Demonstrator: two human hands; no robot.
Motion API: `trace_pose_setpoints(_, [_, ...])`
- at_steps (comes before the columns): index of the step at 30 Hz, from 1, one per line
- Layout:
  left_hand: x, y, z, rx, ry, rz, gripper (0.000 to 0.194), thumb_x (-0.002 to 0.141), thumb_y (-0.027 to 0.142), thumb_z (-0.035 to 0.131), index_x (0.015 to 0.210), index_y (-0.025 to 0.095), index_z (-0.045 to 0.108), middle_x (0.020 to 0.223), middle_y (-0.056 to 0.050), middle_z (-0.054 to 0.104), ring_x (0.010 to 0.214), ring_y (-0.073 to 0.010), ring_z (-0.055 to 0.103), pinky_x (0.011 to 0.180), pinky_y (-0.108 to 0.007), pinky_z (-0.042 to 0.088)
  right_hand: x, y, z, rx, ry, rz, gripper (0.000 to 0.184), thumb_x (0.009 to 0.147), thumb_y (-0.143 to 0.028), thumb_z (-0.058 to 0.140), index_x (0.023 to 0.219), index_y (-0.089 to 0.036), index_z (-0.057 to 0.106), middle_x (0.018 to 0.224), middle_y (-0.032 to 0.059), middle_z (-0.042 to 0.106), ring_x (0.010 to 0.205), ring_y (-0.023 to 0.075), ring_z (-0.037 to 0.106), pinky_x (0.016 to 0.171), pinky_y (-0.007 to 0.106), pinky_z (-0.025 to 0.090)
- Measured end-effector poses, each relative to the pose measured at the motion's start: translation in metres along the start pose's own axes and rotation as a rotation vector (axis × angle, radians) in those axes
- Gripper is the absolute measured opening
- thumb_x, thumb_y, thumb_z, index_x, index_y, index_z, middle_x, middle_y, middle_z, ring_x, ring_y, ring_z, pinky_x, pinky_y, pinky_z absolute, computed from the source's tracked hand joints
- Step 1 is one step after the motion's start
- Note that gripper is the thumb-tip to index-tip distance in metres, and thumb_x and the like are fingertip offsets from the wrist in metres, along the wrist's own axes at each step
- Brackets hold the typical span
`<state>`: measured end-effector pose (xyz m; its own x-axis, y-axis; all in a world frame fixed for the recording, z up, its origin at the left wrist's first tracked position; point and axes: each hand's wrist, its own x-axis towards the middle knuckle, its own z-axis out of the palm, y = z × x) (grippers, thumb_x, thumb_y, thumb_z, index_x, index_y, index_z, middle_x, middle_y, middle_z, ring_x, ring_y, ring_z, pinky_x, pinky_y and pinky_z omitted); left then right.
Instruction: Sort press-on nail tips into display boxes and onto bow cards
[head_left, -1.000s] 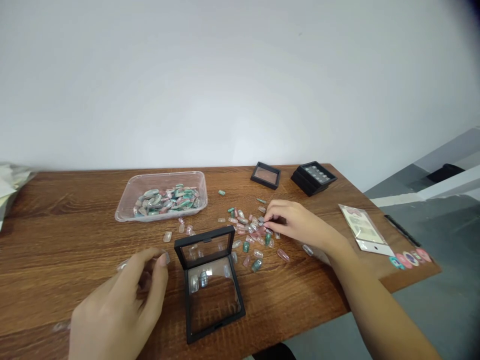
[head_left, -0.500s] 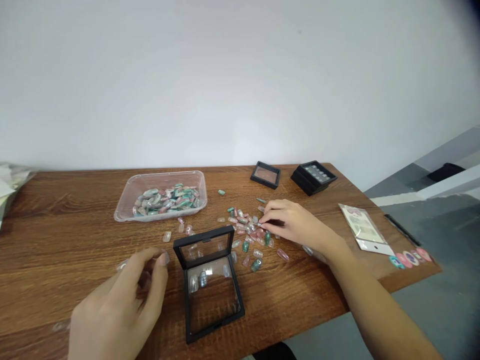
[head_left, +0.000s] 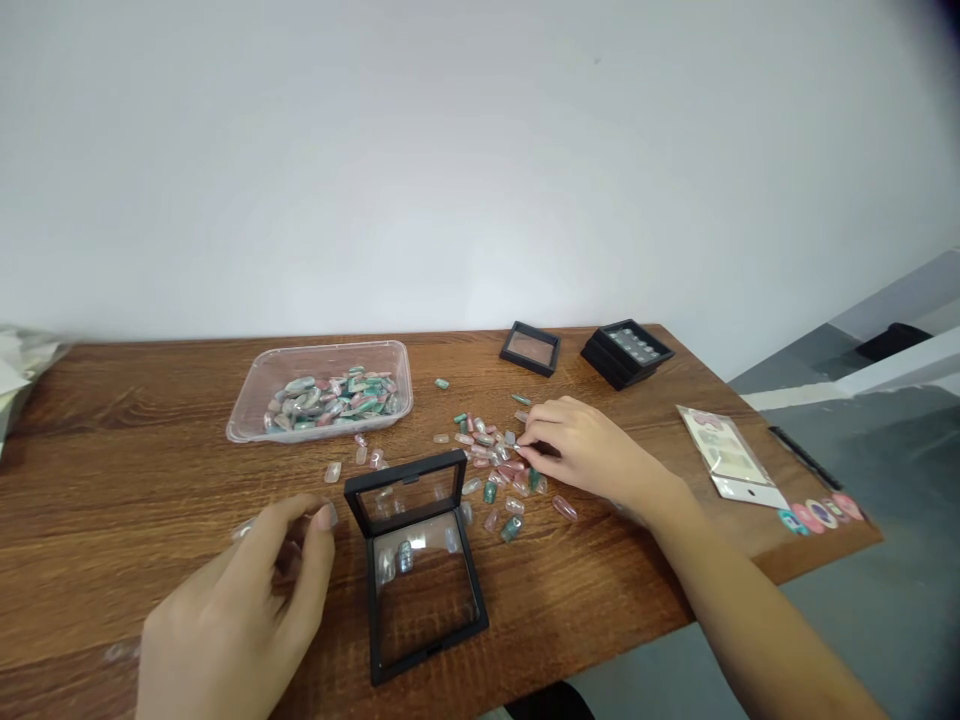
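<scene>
My left hand [head_left: 240, 600] is closed, with a small translucent press-on nail [head_left: 332, 514] pinched between thumb and forefinger. To its right stands a black display frame [head_left: 427, 655], opened with its lid tilted up; a few press-on nails lie on its clear film near the hinge. My right hand [head_left: 592, 450] reaches over a loose pile of press-on nails [head_left: 495, 455] in pink, green and clear. Its thumb and forefinger are closed at the pile's right edge on a small pale nail [head_left: 516, 447], partly hidden by the fingertips.
A clear plastic tub [head_left: 244, 400] full of press-on nails stands behind the pile. Toward the wall are a shut black frame [head_left: 530, 347] and a stack of black frames [head_left: 626, 355]. At the right lie a flat packet [head_left: 727, 460], a black stick [head_left: 806, 457] and round stickers [head_left: 821, 514].
Hardly anything differs. My right hand has shifted very slightly at the pile's edge, fingertips still together; my left hand keeps its pinch beside the frame.
</scene>
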<state>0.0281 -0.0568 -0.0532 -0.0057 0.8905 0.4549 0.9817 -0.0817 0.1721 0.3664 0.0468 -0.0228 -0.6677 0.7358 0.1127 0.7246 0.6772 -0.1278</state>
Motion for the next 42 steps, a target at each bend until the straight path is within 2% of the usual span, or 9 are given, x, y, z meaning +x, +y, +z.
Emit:
trace_pose_setpoints(5, [-0.001, 0.0, -0.001, 0.003, 0.01, -0.011, 0.028, 0.102, 0.042, 0.042, 0.1, 0.024, 0.064, 0.069, -0.001, 0.076, 0.051, -0.0209, 0.07, 0.048, -0.029, 0.044, -0.001, 0.001, 0.001, 0.058, -0.001, 0.019, 0.01, 0.096, -0.021, 0.063, 0.097, -0.019, 0.072, 0.092, 0.0055, 0.071, 0.086, 0.0211, 0.066, 0.081, 0.035, 0.047])
trace_pose_setpoints(9, [-0.001, -0.001, 0.0, -0.006, 0.014, 0.0, 0.028, 0.102, 0.042, 0.042, 0.099, 0.025, 0.064, 0.065, 0.0, 0.074, 0.05, -0.0207, 0.07, 0.047, -0.028, 0.044, -0.001, 0.003, 0.0, 0.153, -0.017, 0.027, 0.015, 0.097, -0.02, 0.062, 0.108, -0.021, 0.073, 0.101, 0.0059, 0.071, 0.091, 0.021, 0.067, 0.084, 0.034, 0.049])
trace_pose_setpoints(13, [0.0, 0.0, 0.0, 0.006, 0.005, 0.006, 0.025, 0.102, 0.04, 0.043, 0.1, 0.025, 0.063, 0.065, 0.001, 0.075, 0.049, -0.02, 0.069, 0.046, -0.028, 0.043, 0.0, 0.003, -0.002, 0.218, -0.026, 0.045, 0.013, 0.098, -0.02, 0.062, 0.101, -0.022, 0.075, 0.1, 0.0048, 0.069, 0.091, 0.0198, 0.067, 0.084, 0.032, 0.05])
trace_pose_setpoints(20, [0.001, 0.001, 0.0, 0.012, 0.021, 0.004, 0.026, 0.102, 0.04, 0.043, 0.1, 0.025, 0.064, 0.07, 0.0, 0.077, 0.051, -0.0202, 0.07, 0.047, -0.028, 0.044, 0.002, 0.001, -0.002, 0.241, -0.024, 0.095, 0.008, 0.094, -0.016, 0.061, 0.092, -0.021, 0.067, 0.093, 0.0032, 0.066, 0.085, 0.0181, 0.063, 0.075, 0.029, 0.047])
trace_pose_setpoints(24, [0.001, 0.001, -0.002, 0.008, 0.041, 0.035, 0.025, 0.102, 0.038, 0.044, 0.098, 0.024, 0.064, 0.064, 0.001, 0.074, 0.048, -0.0199, 0.069, 0.046, -0.028, 0.043, 0.002, 0.002, -0.002, 0.228, -0.004, 0.122, 0.008, 0.095, -0.018, 0.06, 0.089, -0.021, 0.064, 0.089, 0.0025, 0.065, 0.085, 0.0182, 0.062, 0.077, 0.029, 0.046])
trace_pose_setpoints(28, [0.002, 0.001, -0.003, 0.003, 0.037, 0.034, 0.026, 0.103, 0.038, 0.043, 0.097, 0.024, 0.064, 0.063, 0.002, 0.073, 0.048, -0.0198, 0.069, 0.045, -0.028, 0.042, 0.001, 0.003, -0.003, 0.22, 0.003, 0.124, 0.008, 0.096, -0.018, 0.06, 0.089, -0.02, 0.064, 0.089, 0.0029, 0.064, 0.086, 0.0185, 0.061, 0.079, 0.03, 0.045])
trace_pose_setpoints(34, [-0.001, 0.0, 0.001, -0.008, 0.012, -0.007, 0.028, 0.103, 0.042, 0.042, 0.101, 0.024, 0.065, 0.072, -0.001, 0.078, 0.053, -0.0202, 0.071, 0.048, -0.028, 0.044, -0.003, 0.006, -0.006, 0.282, -0.032, 0.115, 0.001, 0.093, -0.021, 0.066, 0.094, -0.021, 0.066, 0.089, 0.002, 0.065, 0.084, 0.0177, 0.062, 0.076, 0.029, 0.046])
trace_pose_setpoints(42, [-0.002, -0.002, 0.0, -0.009, 0.019, -0.001, 0.03, 0.103, 0.043, 0.041, 0.101, 0.024, 0.064, 0.071, -0.001, 0.077, 0.051, -0.0201, 0.07, 0.048, -0.028, 0.044, -0.005, 0.01, -0.006, 0.346, -0.073, 0.12, 0.014, 0.095, -0.018, 0.06, 0.103, -0.021, 0.071, 0.087, 0.0014, 0.067, 0.077, 0.0153, 0.061, 0.072, 0.027, 0.045])
